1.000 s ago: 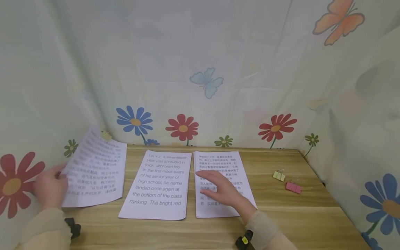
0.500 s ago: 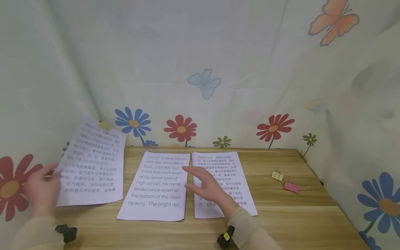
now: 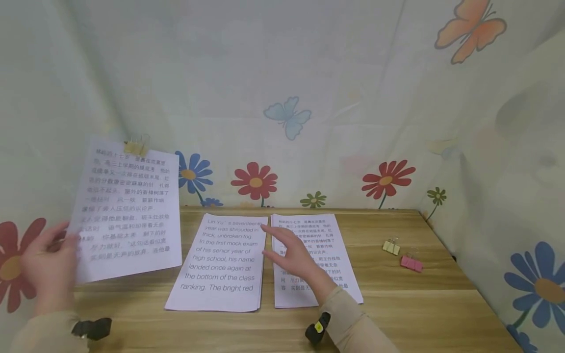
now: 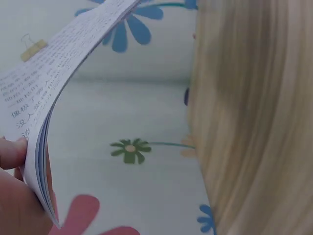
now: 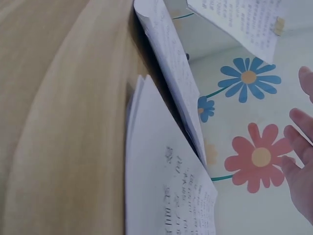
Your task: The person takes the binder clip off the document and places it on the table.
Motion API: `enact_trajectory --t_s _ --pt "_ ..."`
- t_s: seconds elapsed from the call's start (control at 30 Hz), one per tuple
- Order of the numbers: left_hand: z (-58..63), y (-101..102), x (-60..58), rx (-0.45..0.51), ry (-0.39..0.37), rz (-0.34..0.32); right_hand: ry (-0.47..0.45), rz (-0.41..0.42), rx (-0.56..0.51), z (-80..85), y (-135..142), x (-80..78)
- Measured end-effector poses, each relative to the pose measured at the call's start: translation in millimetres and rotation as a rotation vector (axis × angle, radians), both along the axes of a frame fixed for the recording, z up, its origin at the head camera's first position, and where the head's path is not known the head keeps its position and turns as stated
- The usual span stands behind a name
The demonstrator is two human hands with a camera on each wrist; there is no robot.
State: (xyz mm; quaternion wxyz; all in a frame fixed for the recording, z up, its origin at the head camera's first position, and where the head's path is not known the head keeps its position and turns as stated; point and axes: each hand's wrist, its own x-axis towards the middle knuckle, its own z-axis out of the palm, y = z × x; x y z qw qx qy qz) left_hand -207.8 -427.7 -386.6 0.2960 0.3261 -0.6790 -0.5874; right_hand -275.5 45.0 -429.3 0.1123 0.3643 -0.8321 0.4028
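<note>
My left hand [image 3: 50, 267] grips the left edge of a clipped stack of printed paper [image 3: 128, 211], raised above the table. A yellow binder clip [image 3: 137, 146] sits on its top edge. In the left wrist view the thumb [image 4: 13, 152] presses on the printed face, and the layered sheets bend at the edge. My right hand [image 3: 297, 260] hovers over the right stack of paper [image 3: 318, 289], fingers extended and holding nothing. Between the hands lies a stack with English text [image 3: 220, 260]. The right wrist view shows the right hand's fingers [image 5: 301, 142] apart from the paper.
On the right part of the wooden table [image 3: 419, 318] lie a yellow binder clip [image 3: 391, 247] and a pink binder clip [image 3: 411, 263]. A curtain [image 3: 220, 98] printed with flowers and butterflies hangs behind and at both sides.
My left hand has lifted the clipped stack upward and shifted slightly left; the stack now faces me more upright. My right hand has moved left over the right stack.
</note>
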Motion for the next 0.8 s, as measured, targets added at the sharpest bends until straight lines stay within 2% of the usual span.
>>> enact_trajectory --t_s 0.13,0.27,0.43,0.53,0.8 --pt "8.5 14 -0.3 0.135 0.082 -0.047 0.007 -0.01 -0.03 6.9 0 -3.3" --pt "11.7 33 -2.8 0.207 0.15 -0.115 0.027 -0.014 -0.044 14.7 -1 -7.8" --pt "6.8 61 -12.8 0.198 0.219 -0.145 0.055 -0.027 -0.055 27.0 -1 -13.0" --pt "2.8 76 -18.1 0.187 0.217 -0.168 0.064 -0.025 -0.067 34.2 0 -15.4" --pt "-8.3 116 -23.3 0.197 0.209 -0.311 0.042 -0.03 -0.108 45.5 6 -22.8"
